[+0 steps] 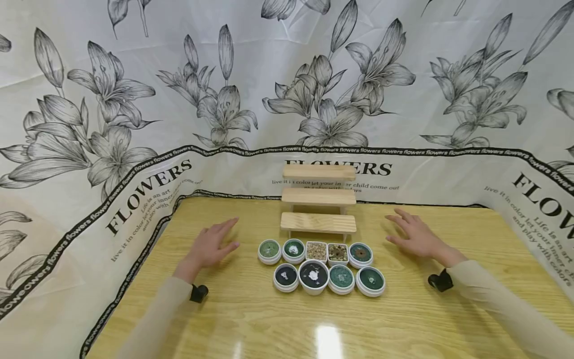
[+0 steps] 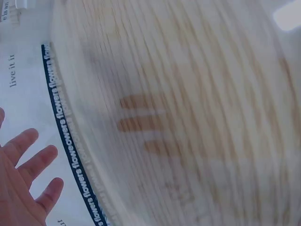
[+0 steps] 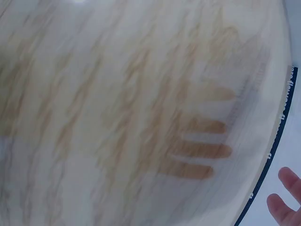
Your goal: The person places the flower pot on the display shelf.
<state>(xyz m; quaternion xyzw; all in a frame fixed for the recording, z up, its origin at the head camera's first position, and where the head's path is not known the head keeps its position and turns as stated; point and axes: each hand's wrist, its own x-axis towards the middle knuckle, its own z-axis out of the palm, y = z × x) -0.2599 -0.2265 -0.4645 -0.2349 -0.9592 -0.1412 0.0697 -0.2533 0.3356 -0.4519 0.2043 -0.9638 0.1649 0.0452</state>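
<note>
"Sleeves closest in, one on either side of the wooden stand. Where are your fingers?"

"Spread wide! My left hand is out to the stand's left, my right hand out to its right, and neither holds a thing."

"Touching down?"

"Can't tell from this angle. Clear of the stand, though."

"And the pots?"

"All nine on the tabletop, on the near side of the stand: five in the row closer to it, four farther out. Square pot of tan grains, straight in front of the stand. Round green pot, outer row, just past the stand's right end."

"So which step is this?"

"Ready pose, I'd say, no pot taken yet. A next move would call for reaching inward, towards the stand's front, and narrowing my fingers round one pot. They're crowded, so I reckon a careless approach could nudge its neighbours."
</note>
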